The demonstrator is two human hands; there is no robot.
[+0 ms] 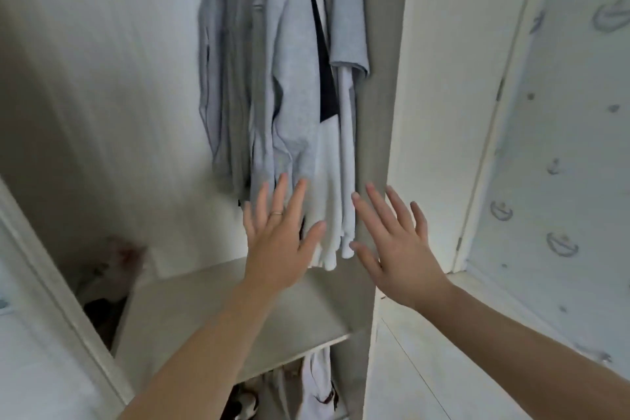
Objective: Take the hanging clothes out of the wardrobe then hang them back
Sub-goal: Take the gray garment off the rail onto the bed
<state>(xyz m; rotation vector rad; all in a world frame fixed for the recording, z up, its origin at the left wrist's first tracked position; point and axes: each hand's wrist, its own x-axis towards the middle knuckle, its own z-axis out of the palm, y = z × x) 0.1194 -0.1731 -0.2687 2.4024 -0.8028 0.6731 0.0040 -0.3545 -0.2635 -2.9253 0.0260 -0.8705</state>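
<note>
Several hanging clothes (289, 85), grey and white with one dark strip, hang bunched at the right side of the open wardrobe (102, 78). Their tops and hangers are cut off by the frame's upper edge. My left hand (278, 239), wearing a ring, is raised with fingers straight and spread in front of the lower hems; whether it touches them I cannot tell. My right hand (397, 245) is raised beside it, fingers spread, in front of the wardrobe's right side panel (378, 112). Neither hand holds anything.
A pale shelf (211, 317) runs under the clothes. Folded items lie in a compartment at the lower left (109, 283), and more clothing sits below the shelf (317, 382). An open door (443, 112) stands at the right, with patterned wallpaper (572, 147) beyond it.
</note>
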